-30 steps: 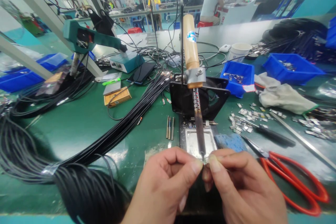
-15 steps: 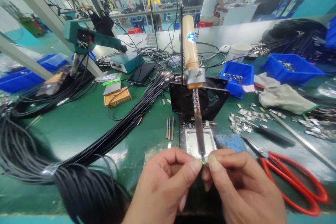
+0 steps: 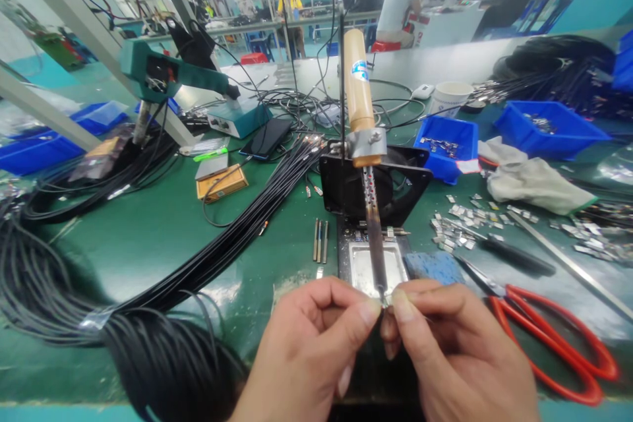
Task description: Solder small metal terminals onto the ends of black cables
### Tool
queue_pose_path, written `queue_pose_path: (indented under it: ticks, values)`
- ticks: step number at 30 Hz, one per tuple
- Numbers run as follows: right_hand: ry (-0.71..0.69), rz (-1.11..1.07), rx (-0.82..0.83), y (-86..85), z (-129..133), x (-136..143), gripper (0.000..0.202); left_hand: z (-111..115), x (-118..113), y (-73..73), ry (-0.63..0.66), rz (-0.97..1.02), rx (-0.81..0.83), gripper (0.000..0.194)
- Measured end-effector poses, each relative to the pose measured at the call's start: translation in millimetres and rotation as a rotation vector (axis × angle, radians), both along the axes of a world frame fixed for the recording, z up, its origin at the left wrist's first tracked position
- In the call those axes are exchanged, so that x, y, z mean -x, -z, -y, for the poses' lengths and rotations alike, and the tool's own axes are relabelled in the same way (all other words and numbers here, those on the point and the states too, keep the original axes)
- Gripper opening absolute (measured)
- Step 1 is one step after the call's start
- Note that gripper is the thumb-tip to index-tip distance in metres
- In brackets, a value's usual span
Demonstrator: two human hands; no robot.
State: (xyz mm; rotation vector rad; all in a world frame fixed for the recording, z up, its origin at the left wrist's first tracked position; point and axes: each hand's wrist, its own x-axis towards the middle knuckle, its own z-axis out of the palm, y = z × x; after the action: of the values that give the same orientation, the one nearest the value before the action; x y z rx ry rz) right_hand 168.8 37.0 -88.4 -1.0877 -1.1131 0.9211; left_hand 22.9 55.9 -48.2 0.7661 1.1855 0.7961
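Observation:
Below the tip of an upright soldering iron [image 3: 374, 231] with a wooden handle, my left hand [image 3: 321, 336] and my right hand [image 3: 445, 336] meet fingertip to fingertip. The fingers of each are pinched together. A small silvery piece [image 3: 386, 300] shows between them at the iron's tip; which hand grips it, and what else is pinched, is too small and hidden to tell. Behind the fingertips lies a metal tray [image 3: 359, 270]. A blue sponge [image 3: 435, 268] sits to its right.
Red-handled scissors [image 3: 548, 343] lie close to my right hand. A large bundle of black cables [image 3: 163, 349] fills the left. Loose metal connectors [image 3: 459, 224], blue bins [image 3: 445, 151], a glove [image 3: 539, 188] and a black fan [image 3: 341, 188] stand farther back. People sit in the background.

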Motion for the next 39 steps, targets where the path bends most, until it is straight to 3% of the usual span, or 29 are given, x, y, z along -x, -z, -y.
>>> queue_pose_path:
  ticks: [39]
  values:
    - [0.014,0.011,0.001,-0.2,-0.3,1.8,0.015,0.5,1.7,0.2,-0.008,0.146,0.004,0.023]
